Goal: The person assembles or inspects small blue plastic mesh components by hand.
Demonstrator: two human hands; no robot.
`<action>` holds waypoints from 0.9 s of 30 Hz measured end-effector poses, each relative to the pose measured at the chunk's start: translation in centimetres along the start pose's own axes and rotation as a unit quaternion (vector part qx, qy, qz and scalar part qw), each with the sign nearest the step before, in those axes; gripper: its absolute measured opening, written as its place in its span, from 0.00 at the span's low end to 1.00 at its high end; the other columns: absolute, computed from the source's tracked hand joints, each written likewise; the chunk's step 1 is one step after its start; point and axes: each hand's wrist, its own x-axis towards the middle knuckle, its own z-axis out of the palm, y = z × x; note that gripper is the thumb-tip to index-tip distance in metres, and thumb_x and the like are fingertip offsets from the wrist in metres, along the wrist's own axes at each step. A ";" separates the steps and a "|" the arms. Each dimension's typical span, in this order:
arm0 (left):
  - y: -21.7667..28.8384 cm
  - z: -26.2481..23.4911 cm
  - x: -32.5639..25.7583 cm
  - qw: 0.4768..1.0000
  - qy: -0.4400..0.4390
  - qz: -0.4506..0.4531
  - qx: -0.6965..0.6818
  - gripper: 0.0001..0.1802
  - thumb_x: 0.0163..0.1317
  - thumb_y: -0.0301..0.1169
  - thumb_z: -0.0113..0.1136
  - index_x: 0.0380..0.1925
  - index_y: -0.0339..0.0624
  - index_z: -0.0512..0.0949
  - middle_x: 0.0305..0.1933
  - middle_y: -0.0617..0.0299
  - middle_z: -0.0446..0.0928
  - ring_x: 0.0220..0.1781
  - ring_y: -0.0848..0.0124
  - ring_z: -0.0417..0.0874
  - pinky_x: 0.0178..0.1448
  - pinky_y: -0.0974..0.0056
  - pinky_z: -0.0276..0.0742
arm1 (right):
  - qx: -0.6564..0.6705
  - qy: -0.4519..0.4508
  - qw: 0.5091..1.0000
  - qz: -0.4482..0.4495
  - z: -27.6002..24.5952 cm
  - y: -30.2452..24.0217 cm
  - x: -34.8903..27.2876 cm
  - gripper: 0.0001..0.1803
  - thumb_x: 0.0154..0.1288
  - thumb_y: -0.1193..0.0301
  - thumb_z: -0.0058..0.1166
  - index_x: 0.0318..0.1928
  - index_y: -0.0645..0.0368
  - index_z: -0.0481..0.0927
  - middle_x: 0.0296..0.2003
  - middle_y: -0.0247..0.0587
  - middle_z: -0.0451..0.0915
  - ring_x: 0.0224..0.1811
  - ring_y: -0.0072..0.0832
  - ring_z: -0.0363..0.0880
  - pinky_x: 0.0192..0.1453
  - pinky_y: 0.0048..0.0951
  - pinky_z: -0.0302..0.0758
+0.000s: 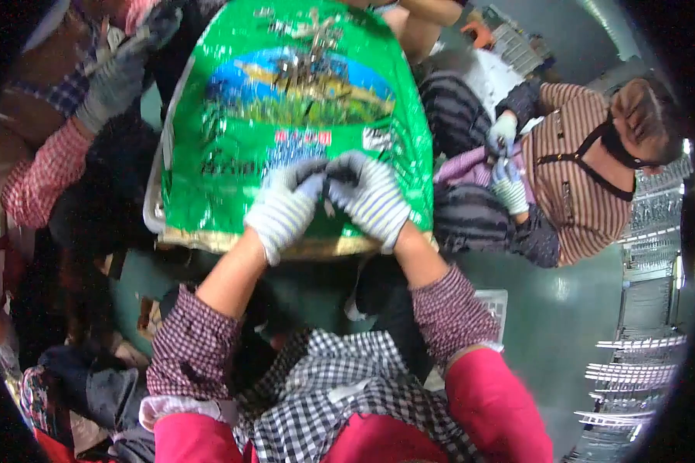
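A green floor [571, 301] shows below and to the right of the fingers [357, 162]; a worktop covered by a glossy green printed sheet [185, 174] extends directly under and beyond them.

Far left of the fingers, a co-worker's gloved hand [116, 89] is raised; its contents are too blurred to identify. Nearer, a white rim [156, 189] borders the left side of the sheet. The left hand [286, 212], in a striped knit glove, is above the near part of the sheet. A pile of small dark pieces [309, 68] lies on the sheet beyond the fingers. The fingers of both hands are narrow, pinched together on a small dark piece [327, 190]; it is mostly hidden and its shape cannot be determined. The right hand [374, 199] wears a matching glove. Right of the fingers, a seated co-worker [583, 181] in a striped top has both gloved hands close together. Metal racks [637, 378] stand farthest right.
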 end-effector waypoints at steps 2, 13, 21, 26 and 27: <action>-1.0 0.5 -0.8 0.999 0.023 0.009 0.024 0.16 0.60 0.30 0.50 0.44 0.33 0.76 0.36 0.52 0.81 0.39 0.70 0.80 0.46 0.67 0.74 | -0.037 0.021 0.999 0.005 0.9 -0.1 -0.6 0.10 0.51 0.79 0.54 0.37 0.61 0.74 0.30 0.40 0.80 0.33 0.23 0.77 0.40 0.27 0.76; 1.8 1.0 -0.9 0.995 0.030 0.003 -0.092 0.17 0.60 0.23 0.50 0.49 0.29 0.71 0.42 0.53 0.78 0.43 0.71 0.78 0.49 0.68 0.74 | 0.050 0.050 0.997 0.038 0.4 -1.4 0.0 0.21 0.51 0.82 0.54 0.48 0.62 0.68 0.30 0.34 0.75 0.31 0.17 0.73 0.37 0.20 0.73; 0.8 1.0 -0.5 0.991 0.022 -0.021 -0.130 0.14 0.60 0.23 0.51 0.46 0.30 0.74 0.41 0.55 0.79 0.41 0.73 0.78 0.46 0.69 0.75 | 0.030 0.039 0.997 -0.051 0.5 -0.7 0.3 0.20 0.54 0.77 0.56 0.48 0.63 0.68 0.28 0.36 0.76 0.25 0.20 0.74 0.29 0.24 0.74; 0.8 0.8 -0.5 0.986 0.031 -0.015 -0.164 0.14 0.59 0.24 0.54 0.45 0.33 0.75 0.40 0.59 0.79 0.38 0.75 0.78 0.43 0.69 0.76 | 0.020 -0.004 1.000 -0.007 0.1 -1.1 0.1 0.21 0.51 0.81 0.54 0.48 0.62 0.69 0.27 0.34 0.74 0.28 0.18 0.73 0.32 0.24 0.74; 1.0 0.6 -0.5 0.981 0.022 -0.053 -0.187 0.14 0.58 0.25 0.56 0.44 0.33 0.76 0.39 0.60 0.79 0.37 0.75 0.77 0.43 0.70 0.75 | 0.019 -0.004 1.000 -0.007 0.0 -0.9 0.0 0.21 0.51 0.81 0.54 0.48 0.62 0.69 0.27 0.34 0.74 0.28 0.18 0.73 0.32 0.24 0.74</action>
